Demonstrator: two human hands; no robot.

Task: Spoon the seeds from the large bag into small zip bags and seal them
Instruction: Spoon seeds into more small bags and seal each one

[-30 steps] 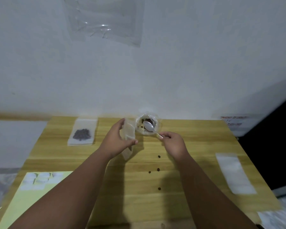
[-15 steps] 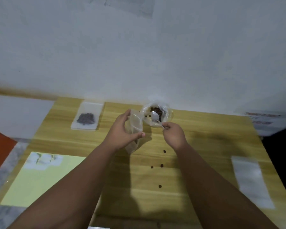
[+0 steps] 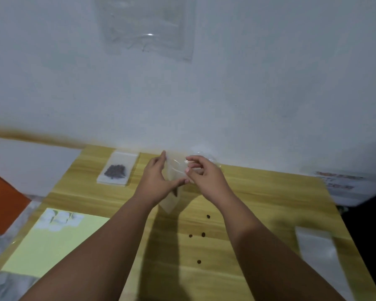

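Clear zip bag [image 3: 175,170] pinched at mouth by left hand [image 3: 159,180] and right hand [image 3: 206,177].

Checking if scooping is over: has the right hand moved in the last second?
Yes. The right hand shifted left relative to the loose seeds, onto the mouth of the small zip bag.

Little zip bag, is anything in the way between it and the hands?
Nothing visible is in the way. The left hand holds the little zip bag by its side, and the right hand pinches its top edge. Loose seeds lie on the table, apart from it.
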